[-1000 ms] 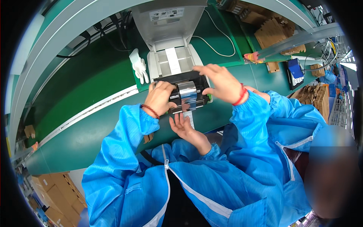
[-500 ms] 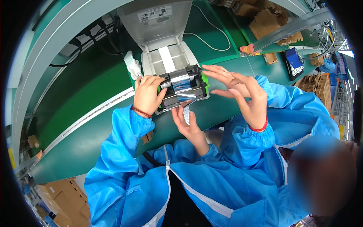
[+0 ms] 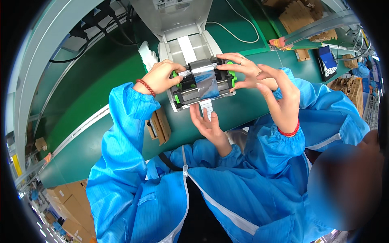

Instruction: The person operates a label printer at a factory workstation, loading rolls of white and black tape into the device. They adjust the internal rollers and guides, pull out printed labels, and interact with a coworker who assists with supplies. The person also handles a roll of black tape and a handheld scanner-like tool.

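A label printer (image 3: 211, 43) stands on the green bench with its lid raised. At its front is a black ribbon carriage (image 3: 188, 97) with green end knobs and a shiny ribbon (image 3: 207, 85) across the middle. My left hand (image 3: 162, 77), with a beaded bracelet, is closed on the carriage's left end, thumb and fingers at the green part. To the right, my right hand (image 3: 287, 101), wearing a red band, hangs open and touches nothing. A co-worker's ringed hand (image 3: 249, 72) touches the carriage's right end; their other hand (image 3: 210, 129) is at the front edge below.
A white crumpled item (image 3: 147, 56) lies left of the printer. Close to my left sleeve is a small cardboard box (image 3: 161, 125). A white cable (image 3: 239, 38) curves behind, and a blue-and-white device (image 3: 327, 62) sits at the far right. The co-worker (image 3: 324, 121) leans in from the right.
My left hand has gone from lying over the carriage's left side to gripping its end. The co-worker's ringed hand has come onto the right end. The whole view has shifted slightly.
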{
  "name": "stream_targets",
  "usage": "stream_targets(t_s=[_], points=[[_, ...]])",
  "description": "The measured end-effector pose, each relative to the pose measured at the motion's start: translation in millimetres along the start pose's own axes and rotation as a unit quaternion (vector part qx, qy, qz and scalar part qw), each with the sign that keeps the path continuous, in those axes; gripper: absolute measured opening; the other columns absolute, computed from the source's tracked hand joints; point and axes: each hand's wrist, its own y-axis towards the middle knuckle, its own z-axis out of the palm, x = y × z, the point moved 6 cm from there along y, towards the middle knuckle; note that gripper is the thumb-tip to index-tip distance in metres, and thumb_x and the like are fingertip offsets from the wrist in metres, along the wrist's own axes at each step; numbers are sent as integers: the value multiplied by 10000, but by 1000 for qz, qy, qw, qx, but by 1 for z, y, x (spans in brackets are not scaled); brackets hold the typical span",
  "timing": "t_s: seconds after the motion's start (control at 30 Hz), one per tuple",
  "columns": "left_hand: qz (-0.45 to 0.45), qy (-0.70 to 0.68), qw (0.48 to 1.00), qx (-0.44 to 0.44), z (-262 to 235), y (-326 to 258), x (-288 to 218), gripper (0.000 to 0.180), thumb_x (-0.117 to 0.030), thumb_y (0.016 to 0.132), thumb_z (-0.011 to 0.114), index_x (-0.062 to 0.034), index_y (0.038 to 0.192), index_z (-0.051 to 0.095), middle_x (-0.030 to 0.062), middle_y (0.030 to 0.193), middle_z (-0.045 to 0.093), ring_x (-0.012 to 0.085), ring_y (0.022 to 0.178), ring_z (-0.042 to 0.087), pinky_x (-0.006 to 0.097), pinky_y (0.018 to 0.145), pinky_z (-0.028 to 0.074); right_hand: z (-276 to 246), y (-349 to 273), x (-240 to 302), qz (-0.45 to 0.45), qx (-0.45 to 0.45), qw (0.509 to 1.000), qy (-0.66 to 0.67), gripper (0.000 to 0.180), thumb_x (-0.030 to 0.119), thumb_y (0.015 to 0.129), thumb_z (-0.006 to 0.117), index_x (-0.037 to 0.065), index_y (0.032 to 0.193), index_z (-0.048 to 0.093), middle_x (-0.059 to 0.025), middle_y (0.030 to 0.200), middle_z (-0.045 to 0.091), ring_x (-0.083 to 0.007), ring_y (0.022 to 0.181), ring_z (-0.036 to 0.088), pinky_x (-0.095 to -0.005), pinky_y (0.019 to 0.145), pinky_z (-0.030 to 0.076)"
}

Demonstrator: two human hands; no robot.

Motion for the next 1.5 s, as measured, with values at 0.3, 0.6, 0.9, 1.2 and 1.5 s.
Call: stream_targets(t_s=[0.3,0.6,0.9,1.2,1.5], points=[[10,25,999,24,2,3,-12,290,-180,711,675,-10,942,635,147,865,591,275,845,558,341,777,438,6,7,-3,-6,16,1000,-16,303,51,764,619,0,1059,576,-121,848,613,-236,795,589,-304,723,450],[38,50,998,-10,14,3,-9,290,-197,717,675,3,922,634,161,826,597,285,852,548,380,822,415,6,22,4,-24,29,999,-14,295,28,749,596,3,1043,582,-121,883,626,-259,792,581,-350,724,450],[76,144,986,-40,26,-4,-17,262,-215,809,571,6,950,578,138,829,567,293,948,503,483,950,303,24,1,-22,37,1,998,46,302,22,728,633,17,1027,593,-112,839,627,-258,780,597,-338,691,457],[39,135,990,-20,24,-6,-19,288,-208,806,600,4,999,570,154,913,550,315,950,514,506,1011,265,51,-7,-47,78,4,993,88,265,7,739,625,7,1001,584,-115,833,629,-262,800,603,-342,710,466],[69,124,989,-46,20,-8,-18,322,-263,818,583,2,1000,571,160,879,545,305,940,506,488,975,280,94,-4,-63,65,-50,996,39,427,27,632,711,99,1037,596,-117,1036,501,-295,964,504,-365,803,438]])
